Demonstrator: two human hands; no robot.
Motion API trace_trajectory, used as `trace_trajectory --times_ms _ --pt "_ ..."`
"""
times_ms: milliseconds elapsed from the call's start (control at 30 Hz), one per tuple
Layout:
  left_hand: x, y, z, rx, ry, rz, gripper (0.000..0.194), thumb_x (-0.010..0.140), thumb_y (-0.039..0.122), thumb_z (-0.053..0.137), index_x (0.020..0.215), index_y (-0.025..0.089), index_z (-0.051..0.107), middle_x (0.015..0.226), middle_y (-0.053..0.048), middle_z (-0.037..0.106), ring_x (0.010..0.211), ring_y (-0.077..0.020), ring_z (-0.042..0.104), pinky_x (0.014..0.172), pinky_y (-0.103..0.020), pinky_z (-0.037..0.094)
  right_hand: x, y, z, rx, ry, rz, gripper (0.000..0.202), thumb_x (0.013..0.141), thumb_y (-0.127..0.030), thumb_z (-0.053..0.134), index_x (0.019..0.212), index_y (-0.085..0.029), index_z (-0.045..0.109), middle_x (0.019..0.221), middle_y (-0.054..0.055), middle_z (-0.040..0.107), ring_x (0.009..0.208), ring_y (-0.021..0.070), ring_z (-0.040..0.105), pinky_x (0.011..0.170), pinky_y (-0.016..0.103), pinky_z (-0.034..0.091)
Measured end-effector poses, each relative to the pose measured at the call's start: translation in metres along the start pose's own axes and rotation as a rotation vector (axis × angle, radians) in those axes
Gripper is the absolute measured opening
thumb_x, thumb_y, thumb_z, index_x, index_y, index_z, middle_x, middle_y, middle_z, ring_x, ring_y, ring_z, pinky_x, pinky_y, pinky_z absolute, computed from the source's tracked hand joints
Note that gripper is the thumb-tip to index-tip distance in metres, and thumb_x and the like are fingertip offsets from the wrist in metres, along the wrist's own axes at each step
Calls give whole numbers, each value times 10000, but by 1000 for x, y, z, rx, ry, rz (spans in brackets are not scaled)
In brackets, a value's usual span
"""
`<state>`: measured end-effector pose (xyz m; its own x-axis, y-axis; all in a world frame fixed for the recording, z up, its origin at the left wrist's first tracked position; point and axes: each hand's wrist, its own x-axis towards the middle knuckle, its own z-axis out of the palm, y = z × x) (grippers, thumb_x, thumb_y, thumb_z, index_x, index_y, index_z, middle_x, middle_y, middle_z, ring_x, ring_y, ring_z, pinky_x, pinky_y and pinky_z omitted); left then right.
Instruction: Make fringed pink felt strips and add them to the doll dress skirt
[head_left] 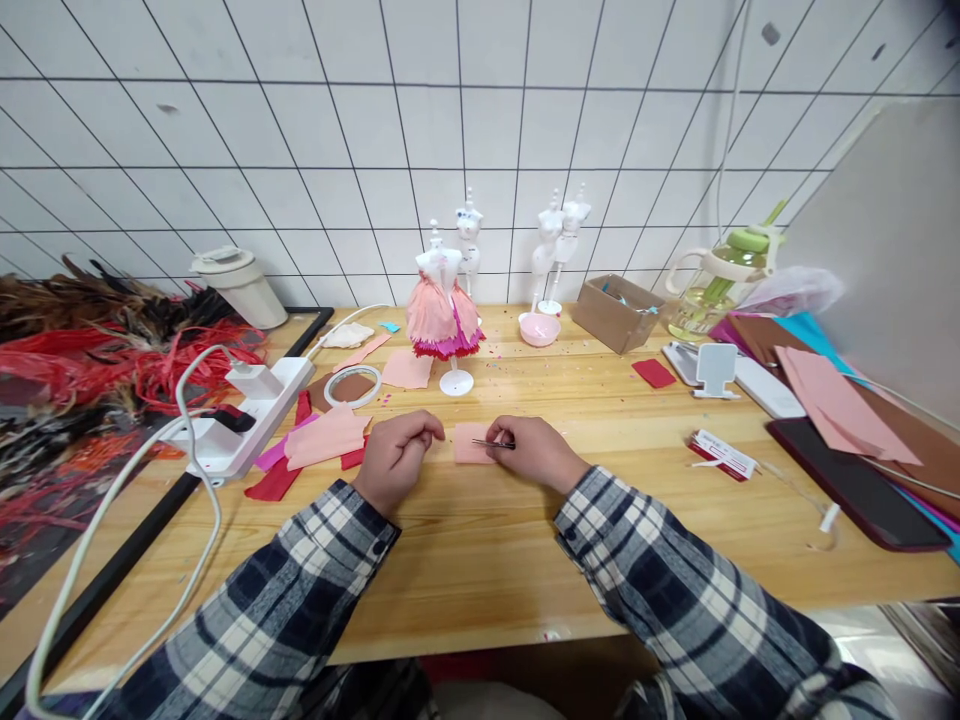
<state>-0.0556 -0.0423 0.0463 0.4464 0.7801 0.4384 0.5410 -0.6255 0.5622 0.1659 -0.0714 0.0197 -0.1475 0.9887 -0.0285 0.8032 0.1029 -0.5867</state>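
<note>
My right hand [536, 450] grips a pair of slim dark metal tweezers [491, 443], whose tips point left over a small pink paper piece [469, 445] lying on the table. To the left, my left hand [401, 450] is closed, thumb and fingers pinched together; what they hold, if anything, is too small to make out. Just beyond stands a white mini dress form [439, 262] wearing a layered skirt [442, 320] of pink, magenta and red paper. Pink and red paper scraps [326, 437] lie beside my left hand.
A tape roll [352, 387] and power strip [251, 415] are on the left. Behind stand more white dress forms [547, 245], a pink bowl [539, 329] and a cardboard box [617, 312]. On the right are a phone [847, 480], pink sheets [847, 400] and a drink bottle [712, 290].
</note>
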Motion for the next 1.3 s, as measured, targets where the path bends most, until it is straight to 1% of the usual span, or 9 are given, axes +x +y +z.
trace_trajectory --times_ms 133,267,333,433,567,900,1000,1133,1300 --pt "6 0 7 30 29 -116 277 859 233 431 969 201 683 881 -33 714 830 -182 657 800 -314 516 0 1 1 13 3 0 155 792 -314 642 933 -254 664 803 -23 675 700 110 577 577 215 344" --pt "11 -5 7 168 172 6 468 802 123 453 1224 248 611 1328 -75 550 1225 -246 511 1058 -439 372 0 1 2 26 19 1 178 794 -311 636 960 -253 663 788 -26 670 692 111 573 573 215 341" --pt "10 -7 5 148 115 92 399 821 154 481 1172 246 647 1220 -80 624 1123 -228 579 994 -411 435 0 2 2 30 20 0 187 789 -306 639 967 -250 663 788 -25 670 696 113 578 578 214 348" --pt "7 -6 7 111 -193 273 249 865 259 517 1014 251 716 941 -56 723 891 -185 649 840 -334 506 1 3 1 31 12 -10 184 792 -301 638 966 -250 665 801 -20 678 694 111 585 580 213 358" --pt "6 -2 18 232 -470 336 248 887 329 516 1012 252 716 1014 -62 718 947 -202 643 838 -330 492 2 3 3 26 3 -17 179 807 -333 623 961 -250 660 815 -16 687 691 111 588 580 216 360" --pt "7 10 19 310 -451 314 253 879 255 475 836 233 724 834 -57 720 825 -189 645 988 -419 381 -4 8 -21 -210 125 124 328 737 -303 691 1051 -247 610 973 33 659 817 176 599 659 266 391" --pt "8 7 18 304 -448 299 263 883 235 449 853 227 710 849 -58 718 822 -192 642 959 -404 402 -4 6 -28 -137 155 -30 202 792 -213 606 987 -231 653 1007 29 651 897 157 596 752 255 415" --pt "9 1 18 292 -435 255 263 875 229 443 845 223 705 825 -60 709 825 -205 638 802 -340 454 -4 -1 -21 -56 60 -244 260 798 -381 642 1000 -222 682 1009 32 667 928 160 599 796 258 427" --pt "8 -5 19 300 -437 202 280 896 281 438 924 234 712 884 -54 724 853 -211 648 779 -338 463 -3 3 -7 -145 18 -183 202 794 -321 639 977 -253 693 937 17 699 857 165 612 718 258 410"
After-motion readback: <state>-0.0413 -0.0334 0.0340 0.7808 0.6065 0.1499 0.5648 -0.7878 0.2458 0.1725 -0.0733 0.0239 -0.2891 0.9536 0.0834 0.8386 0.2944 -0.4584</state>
